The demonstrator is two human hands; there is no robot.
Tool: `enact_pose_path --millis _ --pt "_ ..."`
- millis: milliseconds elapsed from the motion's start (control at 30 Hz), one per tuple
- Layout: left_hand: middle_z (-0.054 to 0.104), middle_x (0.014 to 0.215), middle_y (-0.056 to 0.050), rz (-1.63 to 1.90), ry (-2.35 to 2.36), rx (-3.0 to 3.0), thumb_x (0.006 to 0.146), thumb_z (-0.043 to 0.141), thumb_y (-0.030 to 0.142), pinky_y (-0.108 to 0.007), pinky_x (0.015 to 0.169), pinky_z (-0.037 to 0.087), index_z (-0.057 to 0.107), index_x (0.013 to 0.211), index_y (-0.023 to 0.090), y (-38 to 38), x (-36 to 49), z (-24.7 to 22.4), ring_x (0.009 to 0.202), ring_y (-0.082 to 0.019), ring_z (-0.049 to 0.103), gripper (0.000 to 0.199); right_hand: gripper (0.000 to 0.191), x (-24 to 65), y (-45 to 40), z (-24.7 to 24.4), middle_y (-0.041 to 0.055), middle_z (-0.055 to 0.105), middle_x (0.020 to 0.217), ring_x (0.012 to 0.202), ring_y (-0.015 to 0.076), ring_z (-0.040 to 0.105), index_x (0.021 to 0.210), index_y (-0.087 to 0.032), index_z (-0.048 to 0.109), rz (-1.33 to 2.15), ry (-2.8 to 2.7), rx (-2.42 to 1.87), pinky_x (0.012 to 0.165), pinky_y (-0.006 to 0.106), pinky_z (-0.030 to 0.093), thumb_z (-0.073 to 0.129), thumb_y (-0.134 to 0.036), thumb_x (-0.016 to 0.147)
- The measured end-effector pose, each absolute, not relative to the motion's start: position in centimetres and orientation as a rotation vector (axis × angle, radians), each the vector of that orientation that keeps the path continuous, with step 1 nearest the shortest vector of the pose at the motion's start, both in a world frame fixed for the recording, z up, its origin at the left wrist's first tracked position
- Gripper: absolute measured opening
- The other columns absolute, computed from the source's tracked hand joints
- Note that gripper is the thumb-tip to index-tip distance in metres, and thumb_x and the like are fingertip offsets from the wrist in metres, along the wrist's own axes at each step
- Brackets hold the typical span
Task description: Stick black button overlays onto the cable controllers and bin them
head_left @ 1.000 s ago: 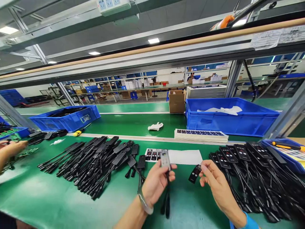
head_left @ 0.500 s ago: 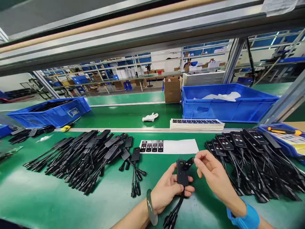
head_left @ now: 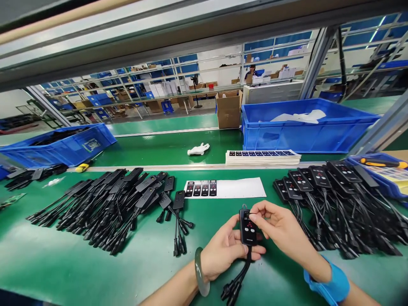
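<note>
My left hand (head_left: 223,250), with a green bangle at the wrist, holds a black controller (head_left: 248,233) with cables hanging down. A black label with red marks and two pale buttons lies on the controller's face. The thumb and finger of my right hand (head_left: 277,223) pinch the label's upper right edge; a blue band is round that wrist. Beyond them lies a white sheet (head_left: 239,188) with several black labels at its left end. Unlabelled controllers (head_left: 117,199) are piled at the left, labelled ones (head_left: 318,182) at the right.
A stack of label sheets (head_left: 263,160) lies before a large blue bin (head_left: 306,138). Further left are a white glove (head_left: 198,149), a cardboard box (head_left: 228,111), a yellow tool (head_left: 82,168) and another blue bin (head_left: 73,151). An orange-handled tool (head_left: 382,163) rests at the right.
The label in my right hand has come down from a tilt onto the controller's face, covering its lit display. The camera view has shifted slightly.
</note>
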State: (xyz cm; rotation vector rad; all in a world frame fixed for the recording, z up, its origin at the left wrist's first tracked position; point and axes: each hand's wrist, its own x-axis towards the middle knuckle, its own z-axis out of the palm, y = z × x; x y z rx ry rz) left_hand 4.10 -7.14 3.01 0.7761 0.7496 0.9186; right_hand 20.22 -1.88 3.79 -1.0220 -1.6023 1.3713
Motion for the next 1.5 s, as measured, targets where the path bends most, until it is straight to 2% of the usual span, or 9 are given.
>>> enact_pose_path --millis 167,300,633,1000,1133,1233,1333,1400,1500 --pt "0.062 0.109 -0.018 0.904 0.737 0.788 0.070 0.074 0.021 -0.041 0.084 0.050 0.039 0.128 0.018 -7.2 4.1 3.1 0.093 -0.028 0.065 0.068 0.025 20.2 -2.0 3.6 -0.0004 0.054 0.067 0.060 0.0128 0.050 0.081 -0.018 0.059 1.437 -1.541 -1.037 0.046 0.020 0.045 0.064 -0.043 0.078" --pt "0.062 0.111 -0.018 0.901 0.739 0.812 0.074 0.070 0.025 -0.042 0.085 0.049 0.039 0.129 0.018 -7.2 4.2 3.0 0.094 -0.028 0.065 0.063 0.025 20.0 -2.0 3.8 -0.0012 0.052 0.064 0.056 0.0107 0.048 0.080 -0.017 0.059 1.436 -1.527 -1.061 0.042 0.018 0.042 0.065 -0.041 0.077" --pt "0.060 0.113 -0.019 0.903 0.773 0.869 0.075 0.067 0.024 -0.043 0.086 0.048 0.030 0.134 0.017 -7.4 4.5 2.5 0.095 -0.027 0.065 0.070 0.024 19.7 -2.0 3.5 -0.0019 0.053 0.061 0.049 0.0078 0.044 0.078 -0.015 0.061 1.371 -1.516 -1.122 0.039 0.017 0.037 0.065 -0.039 0.075" --pt "0.062 0.106 -0.016 0.915 0.762 0.897 0.075 0.067 0.024 -0.040 0.084 0.049 0.038 0.128 0.017 -7.2 4.4 2.6 0.094 -0.026 0.065 0.060 0.028 19.8 -2.3 3.3 -0.0012 0.055 0.062 0.053 0.0117 0.050 0.083 -0.017 0.060 1.269 -1.524 -1.150 0.041 0.019 0.043 0.066 -0.044 0.076" --pt "0.063 0.107 -0.017 0.901 0.748 0.845 0.072 0.069 0.023 -0.040 0.082 0.050 0.042 0.122 0.015 -7.3 4.3 3.0 0.091 -0.027 0.066 0.057 0.028 20.1 -1.9 2.6 -0.0051 0.047 0.061 0.049 0.0099 0.045 0.091 -0.020 0.057 1.112 -1.611 -1.200 0.043 0.020 0.043 0.064 -0.043 0.078" --pt "0.064 0.103 -0.017 0.902 0.713 0.784 0.078 0.063 0.026 -0.042 0.082 0.050 0.042 0.121 0.014 -7.3 4.1 3.4 0.089 -0.028 0.067 0.050 0.031 20.1 -1.7 2.1 -0.0039 0.047 0.069 0.057 0.0115 0.050 0.102 -0.022 0.054 1.117 -1.688 -1.177 0.049 0.021 0.046 0.063 -0.040 0.079" --pt "0.065 0.103 -0.016 0.965 0.685 0.747 0.086 0.050 0.030 -0.041 0.078 0.052 0.044 0.119 0.014 -7.1 4.0 3.4 0.085 -0.027 0.067 0.037 0.041 19.7 -2.0 1.7 0.0009 0.055 0.086 0.071 0.0151 0.056 0.116 -0.023 0.050 1.237 -1.802 -1.107 0.056 0.024 0.051 0.063 -0.035 0.078" --pt "0.065 0.102 -0.015 1.008 0.681 0.733 0.090 0.044 0.030 -0.036 0.073 0.053 0.047 0.115 0.013 -6.9 3.9 3.4 0.083 -0.025 0.067 0.031 0.055 19.4 -2.5 1.6 0.0048 0.057 0.103 0.080 0.0175 0.058 0.125 -0.024 0.045 1.340 -1.835 -1.064 0.060 0.025 0.053 0.067 -0.032 0.075" --pt "0.065 0.098 -0.014 1.064 0.670 0.713 0.093 0.038 0.030 -0.030 0.067 0.053 0.047 0.116 0.014 -6.8 3.8 3.4 0.084 -0.022 0.066 0.029 0.085 19.2 -3.0 1.9 0.0077 0.050 0.125 0.090 0.0203 0.060 0.138 -0.027 0.031 1.590 -1.760 -0.959 0.066 0.028 0.055 0.075 -0.028 0.067"
